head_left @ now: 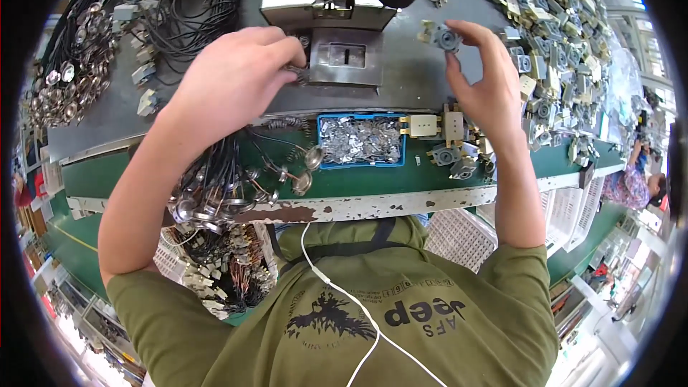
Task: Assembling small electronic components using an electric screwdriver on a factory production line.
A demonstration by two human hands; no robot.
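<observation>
My left hand (233, 75) is closed on a black wire end, pressing it against the left side of a small grey metal press (337, 25) at the bench's middle. A bundle of black wires with round metal caps (222, 186) trails from under that hand down over the bench edge. My right hand (487, 79) is raised to the right of the press and pinches a small grey round-centred component (446, 38) between thumb and fingertips.
A blue tray (362, 141) of small shiny metal pieces sits at the near bench edge. A large heap of grey and cream components (566, 36) fills the right side. Wired assemblies (107, 36) lie at the left. Another person (634, 183) sits at far right.
</observation>
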